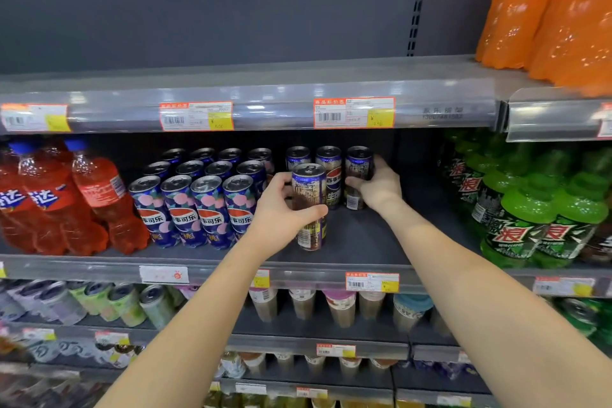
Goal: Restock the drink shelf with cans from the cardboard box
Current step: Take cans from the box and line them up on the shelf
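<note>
Placement is underway: the left hand (281, 208) has its fingers closed round a brown-and-purple can (309, 205) upright on the shelf (381, 238), while the right hand (376, 187) grips the rear can (359, 175); releasing both seems next.

Two bare forearms, no sleeves, no jewellery
</note>
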A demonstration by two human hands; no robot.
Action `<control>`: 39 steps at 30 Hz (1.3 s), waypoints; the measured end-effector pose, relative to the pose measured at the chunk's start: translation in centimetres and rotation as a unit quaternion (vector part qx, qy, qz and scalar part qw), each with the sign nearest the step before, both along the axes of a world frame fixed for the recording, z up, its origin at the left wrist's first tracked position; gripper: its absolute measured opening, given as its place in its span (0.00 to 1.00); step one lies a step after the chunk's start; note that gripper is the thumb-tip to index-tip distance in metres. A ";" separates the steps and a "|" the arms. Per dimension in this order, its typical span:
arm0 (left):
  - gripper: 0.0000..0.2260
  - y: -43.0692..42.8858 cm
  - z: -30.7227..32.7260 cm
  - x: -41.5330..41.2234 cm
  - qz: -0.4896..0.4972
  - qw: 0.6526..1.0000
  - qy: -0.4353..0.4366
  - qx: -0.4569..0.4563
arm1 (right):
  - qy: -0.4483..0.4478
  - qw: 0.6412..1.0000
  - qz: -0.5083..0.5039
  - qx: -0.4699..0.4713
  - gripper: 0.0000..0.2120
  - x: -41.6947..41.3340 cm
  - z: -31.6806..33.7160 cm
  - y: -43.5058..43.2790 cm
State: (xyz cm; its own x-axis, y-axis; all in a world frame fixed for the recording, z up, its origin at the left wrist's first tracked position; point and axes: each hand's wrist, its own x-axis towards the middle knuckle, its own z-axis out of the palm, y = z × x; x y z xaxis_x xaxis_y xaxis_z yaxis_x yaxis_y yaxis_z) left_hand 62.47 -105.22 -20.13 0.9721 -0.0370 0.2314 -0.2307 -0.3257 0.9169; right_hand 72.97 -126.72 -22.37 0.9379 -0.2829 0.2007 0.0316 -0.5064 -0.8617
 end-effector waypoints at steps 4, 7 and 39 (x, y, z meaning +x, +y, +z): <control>0.27 -0.4 -0.4 0.4 -0.002 1.000 0.004 -0.005 | 0.018 1.000 0.008 -0.011 0.29 0.0 0.1 -0.4; 0.28 -0.8 -0.5 0.4 -0.008 1.000 0.002 -0.011 | 0.031 0.999 0.015 -0.007 0.29 -0.1 0.5 -0.3; 0.27 -6.0 -0.7 0.7 0.033 0.928 -0.119 0.351 | -0.046 0.999 0.019 0.006 0.39 -8.4 0.2 -4.8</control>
State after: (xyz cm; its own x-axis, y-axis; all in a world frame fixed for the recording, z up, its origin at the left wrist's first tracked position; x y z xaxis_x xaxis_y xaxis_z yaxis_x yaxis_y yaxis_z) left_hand 63.12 -111.22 -20.87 0.9017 -0.2017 0.3825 -0.3581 -0.8441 0.3990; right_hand 64.60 -131.53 -22.22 0.9255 -0.2511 0.2836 0.1301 -0.4925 -0.8606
